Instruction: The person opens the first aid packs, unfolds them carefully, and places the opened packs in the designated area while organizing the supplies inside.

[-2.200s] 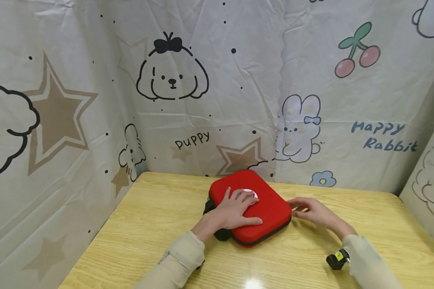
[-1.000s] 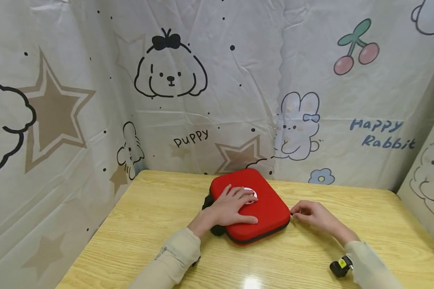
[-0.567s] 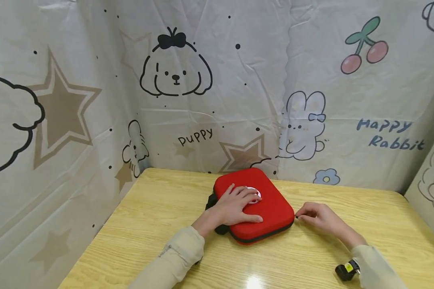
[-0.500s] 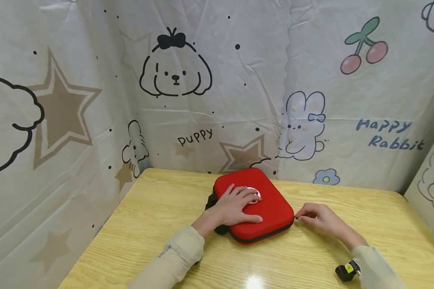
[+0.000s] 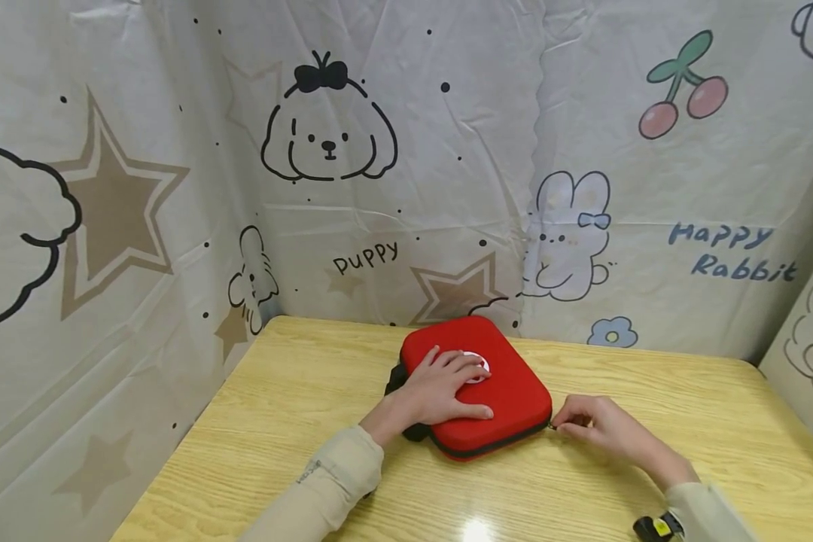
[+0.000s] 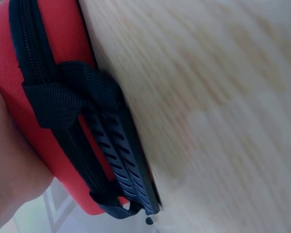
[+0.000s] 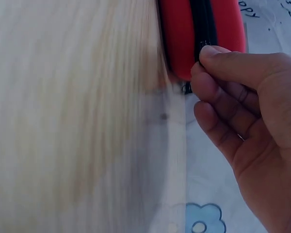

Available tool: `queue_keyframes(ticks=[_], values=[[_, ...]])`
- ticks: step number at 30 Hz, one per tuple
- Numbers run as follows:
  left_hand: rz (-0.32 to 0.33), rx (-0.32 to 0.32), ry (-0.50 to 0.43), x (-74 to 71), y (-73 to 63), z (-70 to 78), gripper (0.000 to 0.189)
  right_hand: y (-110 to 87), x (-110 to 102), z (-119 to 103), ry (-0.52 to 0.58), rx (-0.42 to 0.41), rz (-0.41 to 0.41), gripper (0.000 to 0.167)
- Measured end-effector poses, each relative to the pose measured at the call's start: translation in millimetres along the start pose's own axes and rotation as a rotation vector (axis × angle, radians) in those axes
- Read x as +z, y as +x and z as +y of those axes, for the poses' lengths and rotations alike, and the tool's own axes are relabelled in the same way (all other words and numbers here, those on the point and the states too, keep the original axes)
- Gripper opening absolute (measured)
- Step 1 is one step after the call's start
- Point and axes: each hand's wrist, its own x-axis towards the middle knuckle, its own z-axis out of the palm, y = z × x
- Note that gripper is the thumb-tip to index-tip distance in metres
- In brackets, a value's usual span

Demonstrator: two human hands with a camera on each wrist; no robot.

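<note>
red case [image 5: 511, 388] lies by tabletop [image 5: 298, 421] back edge | left hand [image 5: 443, 388]: fingers spread on its top, we judge to steady it | right hand [image 5: 606, 429]: narrow pinch on zipper pull [image 5: 552, 426], we judge to control the zip [image 6: 34, 43]

A red case [image 5: 504, 388] lies flat on the table [image 5: 291, 421].

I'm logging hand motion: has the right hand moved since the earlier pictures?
Yes, the right hand has moved down the head view, farther from the printed blue flower.
</note>
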Motion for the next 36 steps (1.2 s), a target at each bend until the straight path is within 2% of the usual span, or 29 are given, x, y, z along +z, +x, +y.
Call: queue_keyframes(ticks=[6, 9, 15, 20, 24, 30, 34, 36], values=[[0.000, -0.015, 0.008, 0.3, 0.0, 3.2, 0.069, 6.0, 12.9, -17.9, -0.051, -0.054, -0.025, 0.014], [0.009, -0.028, 0.016, 2.2, 0.3, 5.8, 0.069, 6.6, 14.5, -23.0, -0.073, -0.055, -0.018, 0.016], [0.008, -0.040, 0.005, 3.2, -0.3, 6.7, 0.070, 4.6, 15.1, -22.8, -0.074, 0.010, 0.005, 0.015], [0.002, -0.010, 0.028, -7.9, -2.4, 6.6, 0.068, 5.2, 14.1, -21.9, -0.183, 0.086, 0.079, 0.018], [-0.018, 0.025, 0.061, -17.4, -7.7, 3.5, 0.066, 7.4, 8.2, -17.7, -0.254, 0.157, 0.103, 0.017], [-0.071, 0.096, -0.022, -25.3, -14.3, -7.9, 0.064, 5.7, -4.0, -4.6, -0.286, 0.253, 0.116, 0.014], [-0.098, 0.140, -0.073, -24.9, -17.7, -17.6, 0.066, 4.3, -10.9, 5.1, -0.319, 0.257, 0.134, 0.016], [-0.101, 0.169, -0.069, -22.1, -18.8, -22.0, 0.069, 4.1, -12.9, 8.8, -0.331, 0.250, 0.141, 0.016]])
